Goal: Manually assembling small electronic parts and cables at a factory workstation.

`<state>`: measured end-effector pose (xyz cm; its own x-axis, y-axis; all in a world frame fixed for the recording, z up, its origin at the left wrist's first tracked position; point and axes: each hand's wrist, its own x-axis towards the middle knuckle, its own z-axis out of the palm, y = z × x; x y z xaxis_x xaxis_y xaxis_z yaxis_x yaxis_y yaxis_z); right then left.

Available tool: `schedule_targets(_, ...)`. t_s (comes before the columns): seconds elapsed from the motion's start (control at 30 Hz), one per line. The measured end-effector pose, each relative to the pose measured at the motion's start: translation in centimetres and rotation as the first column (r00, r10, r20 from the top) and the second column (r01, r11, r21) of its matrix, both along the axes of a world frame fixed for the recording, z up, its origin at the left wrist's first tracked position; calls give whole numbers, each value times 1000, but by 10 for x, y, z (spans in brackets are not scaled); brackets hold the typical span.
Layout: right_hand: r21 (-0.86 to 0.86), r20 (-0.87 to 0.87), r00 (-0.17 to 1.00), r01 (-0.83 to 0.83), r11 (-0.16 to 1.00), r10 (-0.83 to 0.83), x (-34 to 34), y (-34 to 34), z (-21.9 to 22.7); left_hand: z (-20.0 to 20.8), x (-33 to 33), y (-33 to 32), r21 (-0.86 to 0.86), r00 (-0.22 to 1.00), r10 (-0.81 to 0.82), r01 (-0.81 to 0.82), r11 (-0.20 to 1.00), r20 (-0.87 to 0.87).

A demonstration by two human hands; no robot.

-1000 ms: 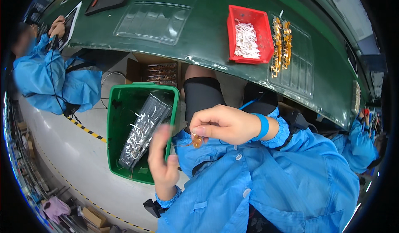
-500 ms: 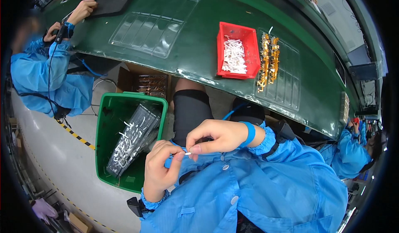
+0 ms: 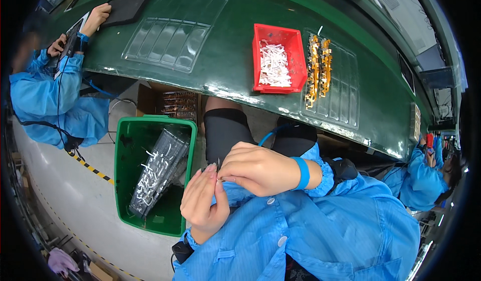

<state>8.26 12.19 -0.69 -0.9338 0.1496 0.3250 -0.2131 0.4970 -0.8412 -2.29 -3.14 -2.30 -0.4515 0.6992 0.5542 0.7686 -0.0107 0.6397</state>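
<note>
Above my lap my two hands meet, fingertips pinched together around something small. My left hand (image 3: 203,201) is closed with the palm turned inward. My right hand (image 3: 263,168), a blue band on its wrist, bends over from the right and is closed too. A thin dark tip shows between the fingers, but the fingers hide what they hold. On the bench beyond, a red bin (image 3: 299,78) contains many small white pieces (image 3: 274,66). Beside it, rows of orange-and-black flexible strips (image 3: 325,70) lie on a clear plastic tray (image 3: 345,95).
A green bin (image 3: 120,145) at my left holds clear trays (image 3: 159,173) scattered with white scraps. Another clear tray (image 3: 168,43) lies on the green bench (image 3: 235,55). Co-workers in blue sit at far left (image 3: 55,105) and far right (image 3: 418,183). An open cardboard box (image 3: 145,100) stands under the bench.
My hands have drawn closer together and my left fingers have straightened upward. The small white piece seen between my fingertips is now out of sight. The view has shifted slightly.
</note>
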Motion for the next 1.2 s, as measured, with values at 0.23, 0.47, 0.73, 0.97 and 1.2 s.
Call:
schedule_targets(0.23,50,7,998,-57,997,57,-3,-1,-3,-1,-13,-11,-53,999,0,2,999,50)
schedule_targets(0.47,-300,117,988,-65,952,104,-4,7,5,-85,-81,-112,-444,692,685,-552,706,228)
schedule_targets(0.73,-395,133,970,-137,909,205,-10,7,5,-73,-63,-102,-613,812,578,-417,671,79)
schedule_targets(0.97,-337,179,956,-163,927,233,0,16,9,-37,-31,-45,379,-33,-382,233,896,923)
schedule_targets(1.2,-252,137,976,-129,959,168,21,27,-5,-12,-21,-22,136,121,-160,190,972,980)
